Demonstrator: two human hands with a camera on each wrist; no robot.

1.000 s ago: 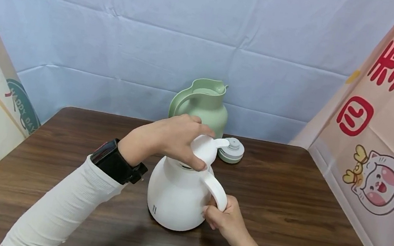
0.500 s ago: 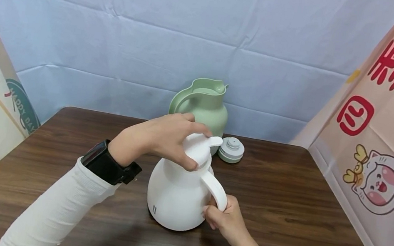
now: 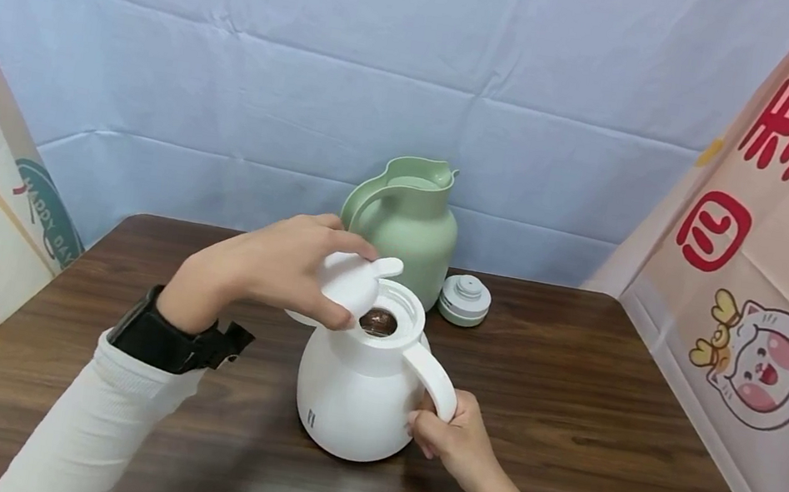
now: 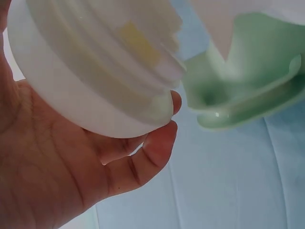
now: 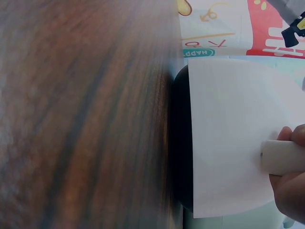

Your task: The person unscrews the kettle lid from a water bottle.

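A white thermos jug (image 3: 352,408) stands upright on the table, its round mouth uncovered and dark inside. My left hand (image 3: 271,262) grips the white lid (image 3: 348,280), holding it tilted just left of the jug's mouth. The lid's stepped, threaded underside shows in the left wrist view, with the fingers (image 4: 143,160) curled round its rim. My right hand (image 3: 447,434) holds the lower end of the jug's handle (image 3: 432,377). In the right wrist view the jug's white side (image 5: 233,138) and dark base show, with fingers round the handle end (image 5: 283,157).
Behind the white jug stands a green jug (image 3: 414,236) with a wavy spout rim. A grey-white stopper with a green base (image 3: 465,300) sits to its right. The wooden table (image 3: 601,443) is backed by a pale blue cloth (image 3: 272,94), with printed cloths at both sides.
My left hand has lifted the lid off the white jug and carried it to the left, exposing the mouth. The right hand and the jug have stayed in place.
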